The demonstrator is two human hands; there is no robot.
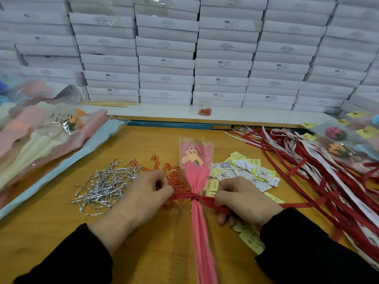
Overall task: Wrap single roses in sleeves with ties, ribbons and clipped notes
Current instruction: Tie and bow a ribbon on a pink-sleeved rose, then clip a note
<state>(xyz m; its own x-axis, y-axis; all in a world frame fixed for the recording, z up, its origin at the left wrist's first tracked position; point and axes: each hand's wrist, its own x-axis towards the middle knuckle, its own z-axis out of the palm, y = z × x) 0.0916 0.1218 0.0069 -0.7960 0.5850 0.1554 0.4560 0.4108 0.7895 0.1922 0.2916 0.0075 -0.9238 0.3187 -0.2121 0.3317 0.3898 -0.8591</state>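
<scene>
A pink sleeve (198,177) lies flat in the middle of the wooden table (160,232), with its wide top pointing away from the person. Inside the clear top sits a peach-colored rose (190,158) with a bit of green under it, and gold words are printed over it. The sleeve is squeezed thin at its middle, where a red ribbon (207,200) is tied around it in a knot. Below the knot the sleeve runs long and narrow to the near edge.

The left hand (149,191) pinches one end of the ribbon just left of the knot. The right hand (244,199) has its fingers curled around the other end, just right of the knot. That end trails away to the right.

The sleeve is crowded on both sides. Orange paper clips (176,177) lie touching its left side, partly under the left hand. A heap of silver twist ties (106,185) sits further left. Small yellow and white notes (244,173) are piled just beside the right side. More red and white ribbons (307,160) spread over the right part of the table, next to finished wrapped roses (340,144). A stack of sleeves (41,140) in a clear bag fills the left. The bare wood near the person is the open room.

At the back, white boxes (166,58) are stacked high like a wall, with a small bag of clips (205,109) on a white ledge before them.
</scene>
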